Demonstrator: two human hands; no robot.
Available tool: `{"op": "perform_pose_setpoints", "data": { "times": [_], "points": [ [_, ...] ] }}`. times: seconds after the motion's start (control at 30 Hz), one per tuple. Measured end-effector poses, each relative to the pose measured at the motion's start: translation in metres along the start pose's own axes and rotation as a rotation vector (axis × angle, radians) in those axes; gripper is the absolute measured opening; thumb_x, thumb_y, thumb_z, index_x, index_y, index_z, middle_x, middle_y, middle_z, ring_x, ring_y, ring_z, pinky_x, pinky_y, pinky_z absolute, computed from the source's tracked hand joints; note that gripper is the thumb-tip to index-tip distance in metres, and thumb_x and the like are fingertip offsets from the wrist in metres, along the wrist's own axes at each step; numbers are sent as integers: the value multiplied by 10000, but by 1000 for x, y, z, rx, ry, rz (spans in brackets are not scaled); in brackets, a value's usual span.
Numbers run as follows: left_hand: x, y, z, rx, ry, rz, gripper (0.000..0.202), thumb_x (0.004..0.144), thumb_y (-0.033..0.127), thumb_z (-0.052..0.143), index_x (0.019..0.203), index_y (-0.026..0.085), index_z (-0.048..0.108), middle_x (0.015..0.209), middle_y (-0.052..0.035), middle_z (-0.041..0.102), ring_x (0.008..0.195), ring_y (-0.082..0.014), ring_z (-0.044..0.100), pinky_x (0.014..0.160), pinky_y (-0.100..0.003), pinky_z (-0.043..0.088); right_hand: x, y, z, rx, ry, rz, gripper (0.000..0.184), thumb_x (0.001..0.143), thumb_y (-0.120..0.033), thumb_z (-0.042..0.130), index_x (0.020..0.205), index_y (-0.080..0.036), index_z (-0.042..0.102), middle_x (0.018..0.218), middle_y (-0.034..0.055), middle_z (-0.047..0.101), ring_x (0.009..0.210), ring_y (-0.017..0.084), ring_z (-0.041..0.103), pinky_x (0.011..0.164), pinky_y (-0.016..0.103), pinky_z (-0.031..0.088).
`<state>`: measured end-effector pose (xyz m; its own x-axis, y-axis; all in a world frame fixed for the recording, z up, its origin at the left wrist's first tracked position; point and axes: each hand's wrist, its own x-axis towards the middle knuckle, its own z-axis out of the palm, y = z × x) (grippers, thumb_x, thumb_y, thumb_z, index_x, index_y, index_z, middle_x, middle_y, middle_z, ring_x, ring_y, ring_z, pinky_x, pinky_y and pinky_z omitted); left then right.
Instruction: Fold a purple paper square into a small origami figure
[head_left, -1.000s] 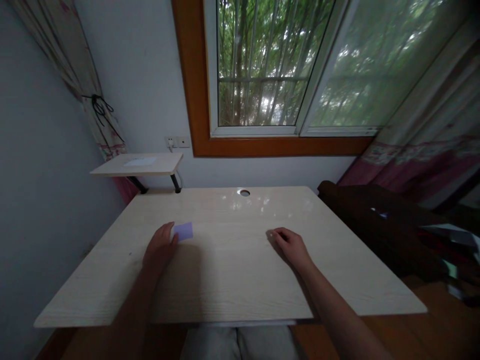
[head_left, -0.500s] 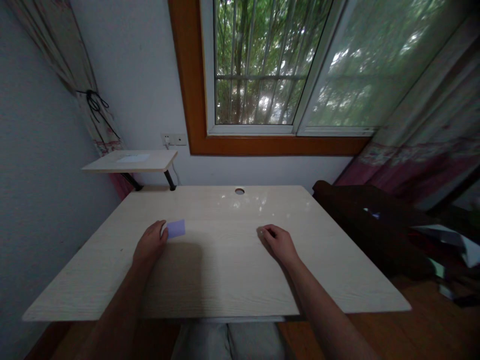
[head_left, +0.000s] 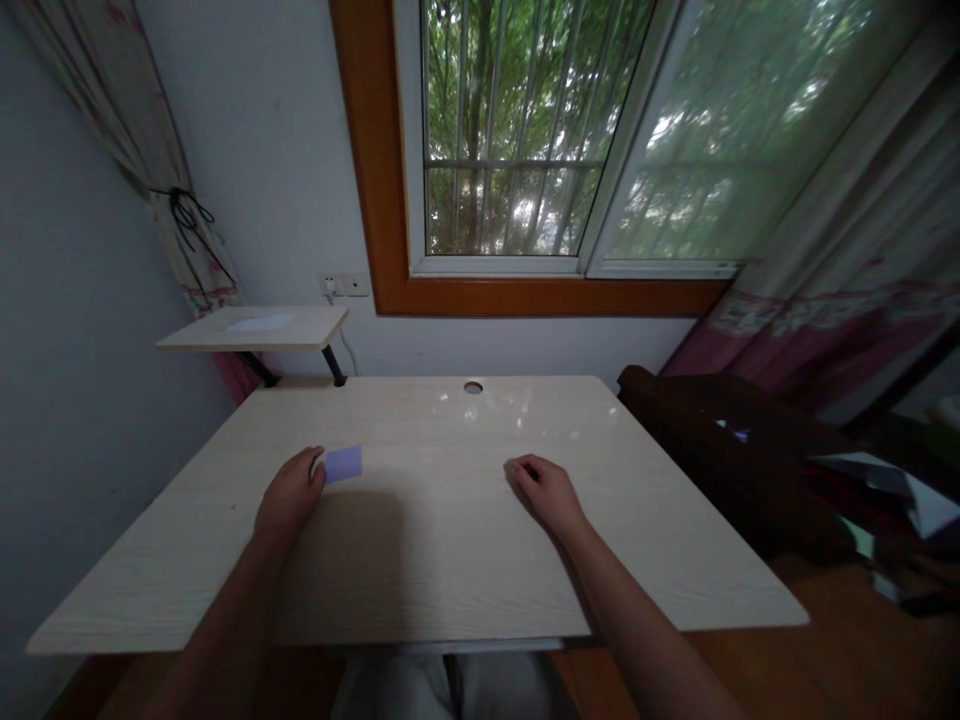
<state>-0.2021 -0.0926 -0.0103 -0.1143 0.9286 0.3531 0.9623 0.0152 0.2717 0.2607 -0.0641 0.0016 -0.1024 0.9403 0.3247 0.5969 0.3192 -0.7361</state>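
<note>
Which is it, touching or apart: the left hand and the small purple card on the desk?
Touching. In the head view the left hand has its fingertips on the left edge of the purple card, no gap visible.

No writing, label, brand, number or sign can be read anywhere in view. The purple slip (head_left: 344,464) on the bench (head_left: 450,560) shows a plain face. The pale sheet (head_left: 259,323) on the small wall shelf (head_left: 316,326) is too blurred to tell whether it bears print, and the wall socket (head_left: 337,285) shows no legible marking.
</note>
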Motion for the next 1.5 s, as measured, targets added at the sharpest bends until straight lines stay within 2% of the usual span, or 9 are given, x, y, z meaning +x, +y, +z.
{"op": "perform_pose_setpoints", "data": {
  "times": [0.27, 0.47, 0.77, 1.5],
  "points": [
    [2, -3, 1, -31, 12, -8, 444, 931, 335, 380, 1271, 135, 584, 1310, -138, 619, 1241, -265, 564, 1100, -419, 409, 0, -1, 3, -38, -11, 4, 313, 891, -412, 484, 853, -210, 720, 851, 49, 733, 781, 214, 653, 739, 305, 476],
    [1, -7, 4, -46, 8, 13, 420, 917, 317, 393, 1252, 156, 589, 1321, -109, 619, 1266, -251, 547, 1120, -409, 390, 0, 0, 3, -40, -9, 8, 291, 886, -386, 492, 859, -204, 717, 851, 49, 731, 788, 209, 656, 739, 292, 470],
    [1, -9, 6, -27, -20, 26, 423, 907, 323, 394, 1224, 140, 606, 1351, -111, 599, 1297, -249, 517, 1150, -384, 350, -1, 1, 2, -72, 2, -1, 280, 888, -374, 500, 847, -206, 719, 843, 42, 732, 779, 196, 652, 732, 279, 462],
    [1, -17, 9, -23, -34, 49, 449, 894, 360, 402, 1235, 159, 614, 1346, -102, 608, 1279, -249, 538, 1127, -399, 383, 1, 1, 6, -138, 7, -20, 247, 881, -310, 489, 837, -211, 711, 824, 41, 730, 747, 182, 646, 698, 254, 445]
  ]
}}
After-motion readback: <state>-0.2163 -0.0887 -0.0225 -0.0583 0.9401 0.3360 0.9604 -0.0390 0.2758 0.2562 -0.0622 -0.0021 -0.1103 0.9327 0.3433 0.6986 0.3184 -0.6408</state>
